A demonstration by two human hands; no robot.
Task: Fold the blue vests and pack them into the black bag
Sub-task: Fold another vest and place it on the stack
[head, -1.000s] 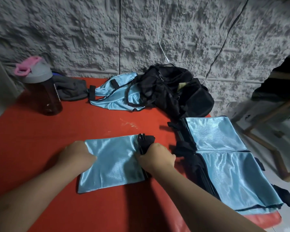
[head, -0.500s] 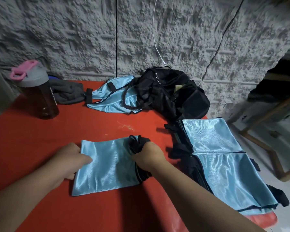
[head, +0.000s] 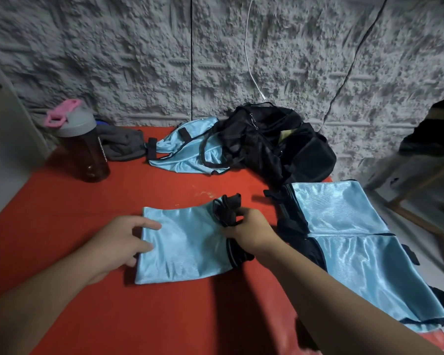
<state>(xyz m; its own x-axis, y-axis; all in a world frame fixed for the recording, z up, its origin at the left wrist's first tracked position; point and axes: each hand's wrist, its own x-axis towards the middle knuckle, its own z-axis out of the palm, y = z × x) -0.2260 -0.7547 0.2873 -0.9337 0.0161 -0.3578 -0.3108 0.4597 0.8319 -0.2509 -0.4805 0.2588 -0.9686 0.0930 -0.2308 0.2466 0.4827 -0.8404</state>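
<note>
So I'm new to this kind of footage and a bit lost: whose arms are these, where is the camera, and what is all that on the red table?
There is no machine here: a person wears a camera on the head, looking down at their own two hands. The left hand rests with relaxed fingers on the left edge of a folded blue vest. The right hand grips that vest's bunched black straps. On the red table also lie a stack of vests at the right, a crumpled vest at the back beside the black bag, a bottle with a pink loop, and a grey cloth.
</note>
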